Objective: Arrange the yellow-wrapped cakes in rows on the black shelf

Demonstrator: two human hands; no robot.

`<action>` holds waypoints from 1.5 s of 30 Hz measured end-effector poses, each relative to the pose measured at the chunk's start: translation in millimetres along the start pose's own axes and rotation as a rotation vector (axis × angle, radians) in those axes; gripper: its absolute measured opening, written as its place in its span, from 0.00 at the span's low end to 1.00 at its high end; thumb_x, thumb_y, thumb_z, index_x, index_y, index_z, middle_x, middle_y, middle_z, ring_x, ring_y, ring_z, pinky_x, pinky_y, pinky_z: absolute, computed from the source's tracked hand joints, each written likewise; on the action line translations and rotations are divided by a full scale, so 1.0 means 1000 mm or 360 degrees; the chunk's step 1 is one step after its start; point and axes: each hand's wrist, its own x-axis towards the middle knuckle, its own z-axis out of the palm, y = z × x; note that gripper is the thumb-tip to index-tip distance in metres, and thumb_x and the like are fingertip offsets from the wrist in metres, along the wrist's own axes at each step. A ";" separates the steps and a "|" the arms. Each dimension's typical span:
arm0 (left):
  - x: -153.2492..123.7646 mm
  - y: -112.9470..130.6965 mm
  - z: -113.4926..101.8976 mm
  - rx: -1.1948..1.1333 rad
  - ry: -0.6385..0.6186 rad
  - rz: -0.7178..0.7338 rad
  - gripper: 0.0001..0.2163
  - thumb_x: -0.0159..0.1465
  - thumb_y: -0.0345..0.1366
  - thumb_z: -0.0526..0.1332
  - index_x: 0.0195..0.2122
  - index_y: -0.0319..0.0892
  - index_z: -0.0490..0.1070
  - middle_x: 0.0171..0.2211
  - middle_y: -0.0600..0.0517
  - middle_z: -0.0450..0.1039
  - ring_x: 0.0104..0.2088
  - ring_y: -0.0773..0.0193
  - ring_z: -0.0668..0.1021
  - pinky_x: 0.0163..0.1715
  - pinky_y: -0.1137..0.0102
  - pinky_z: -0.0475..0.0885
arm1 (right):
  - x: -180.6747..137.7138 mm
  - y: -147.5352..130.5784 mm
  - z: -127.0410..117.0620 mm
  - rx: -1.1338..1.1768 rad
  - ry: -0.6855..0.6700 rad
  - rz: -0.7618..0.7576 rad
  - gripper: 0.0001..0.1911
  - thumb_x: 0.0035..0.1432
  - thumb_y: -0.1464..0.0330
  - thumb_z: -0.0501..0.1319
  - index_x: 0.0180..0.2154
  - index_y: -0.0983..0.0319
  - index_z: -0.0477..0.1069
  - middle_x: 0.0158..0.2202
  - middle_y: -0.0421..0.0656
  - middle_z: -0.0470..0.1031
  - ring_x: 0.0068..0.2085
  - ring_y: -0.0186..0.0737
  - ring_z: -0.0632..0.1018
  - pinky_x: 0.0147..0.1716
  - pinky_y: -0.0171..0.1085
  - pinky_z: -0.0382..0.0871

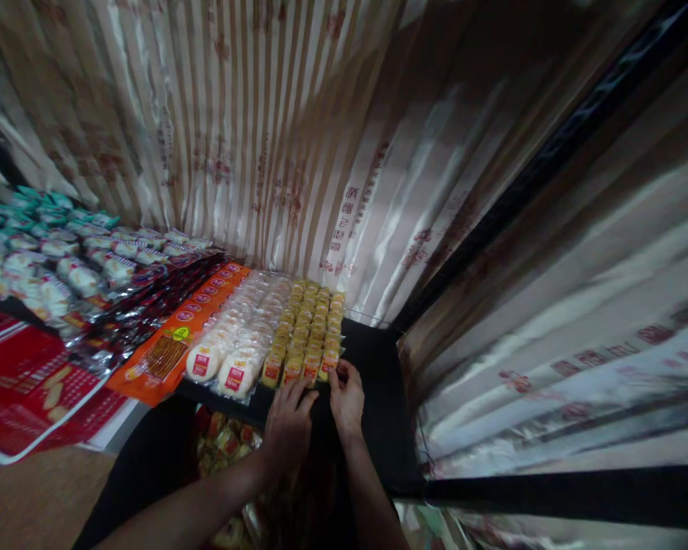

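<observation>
Small yellow wrapped snack cakes (315,328) with red labels stand in tight rows on a black shelf (381,389). My right hand (348,397) has its thumb and fingertips closed around the front packet (329,359) of the rightmost row. Beside it, my left hand (290,418) rests its outstretched fingertips against the front of the middle rows, palm down. Its fingers are slightly bent and apart, and I see nothing held in them. Just left of the yellow rows lie two rows of round white wrapped cakes (238,374) with red labels.
An orange snack bag (160,355), dark glossy packs (134,317), white packs (77,275) and green packs (40,205) fill the left side. Loose packets (226,439) lie below the shelf edge. A red bag (31,382) hangs lower left. Printed curtains (298,114) and a black post (527,176) stand behind.
</observation>
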 end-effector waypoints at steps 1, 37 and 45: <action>-0.002 -0.005 -0.002 0.0089 0.0047 0.0010 0.21 0.55 0.23 0.51 0.49 0.43 0.70 0.54 0.46 0.66 0.54 0.54 0.66 0.54 0.55 0.63 | -0.001 0.000 0.000 0.0010 0.0021 0.0011 0.19 0.52 0.56 0.56 0.39 0.63 0.67 0.38 0.48 0.73 0.37 0.41 0.75 0.35 0.37 0.71; 0.004 -0.045 -0.002 0.0475 0.0188 0.0449 0.22 0.58 0.26 0.49 0.55 0.34 0.62 0.56 0.48 0.64 0.58 0.59 0.61 0.57 0.63 0.53 | 0.055 -0.097 0.036 -0.1024 -0.0494 -0.0966 0.14 0.58 0.71 0.53 0.35 0.55 0.77 0.38 0.39 0.78 0.44 0.43 0.69 0.45 0.40 0.59; 0.007 -0.043 -0.008 0.0539 0.0149 0.0428 0.22 0.58 0.28 0.49 0.55 0.36 0.63 0.58 0.49 0.62 0.58 0.59 0.60 0.60 0.60 0.48 | 0.073 -0.090 0.045 -0.1000 -0.0405 -0.0986 0.15 0.59 0.70 0.51 0.40 0.57 0.76 0.42 0.41 0.77 0.45 0.41 0.71 0.47 0.40 0.60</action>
